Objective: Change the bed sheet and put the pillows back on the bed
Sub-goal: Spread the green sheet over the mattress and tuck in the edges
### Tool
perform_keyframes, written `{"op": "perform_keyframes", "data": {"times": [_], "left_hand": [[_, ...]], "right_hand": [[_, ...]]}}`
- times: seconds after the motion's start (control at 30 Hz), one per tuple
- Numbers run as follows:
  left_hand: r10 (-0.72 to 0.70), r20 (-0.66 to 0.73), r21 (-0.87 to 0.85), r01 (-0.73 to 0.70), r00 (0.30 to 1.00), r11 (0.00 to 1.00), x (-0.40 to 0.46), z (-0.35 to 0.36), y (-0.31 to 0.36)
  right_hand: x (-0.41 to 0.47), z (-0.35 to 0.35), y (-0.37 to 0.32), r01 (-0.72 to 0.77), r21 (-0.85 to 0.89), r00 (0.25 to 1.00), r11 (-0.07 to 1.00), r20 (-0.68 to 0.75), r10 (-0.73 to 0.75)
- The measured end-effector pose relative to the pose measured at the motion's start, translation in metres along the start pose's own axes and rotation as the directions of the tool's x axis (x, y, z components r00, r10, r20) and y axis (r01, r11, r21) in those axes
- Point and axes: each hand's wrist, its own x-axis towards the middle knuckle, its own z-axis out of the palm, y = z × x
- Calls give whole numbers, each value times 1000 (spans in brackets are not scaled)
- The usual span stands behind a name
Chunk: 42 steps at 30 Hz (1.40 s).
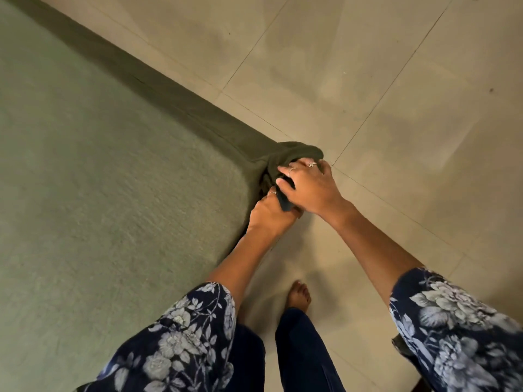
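Both hands, left hand [270, 210] and right hand [308, 185], grip the bunched green sheet [113, 171] corner at the bed's corner

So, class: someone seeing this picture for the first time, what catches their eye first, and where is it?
First, the two hands at the centre: the right hand and left hand grip a bunched corner of the green sheet at the bed's corner. Next, the sheet-covered bed filling the left side, and the pale tiled floor on the right.
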Motion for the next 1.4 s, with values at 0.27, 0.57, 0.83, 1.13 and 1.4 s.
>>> {"op": "perform_keyframes", "data": {"times": [0.27,0.57,0.83,1.13,1.4], "left_hand": [[-106,130,9,106,986,994,15,-4,-6],[-123,258,-100,153,958,983,26,-10,-9],[-157,223,78,143,962,987,43,-11,8],[-34,100,297,3,994,955,46,-18,34],[2,102,416,-45,995,908,55,-19,51]], "right_hand": [[49,-16,-35,-97,-295,888,950,405,216],[59,-8,-2,-396,274,918,877,82,389],[104,11,22,-875,483,372,36,623,688],[145,-26,-1,-243,698,941,674,0,339],[132,4,63,-695,83,677,714,410,611]]}}
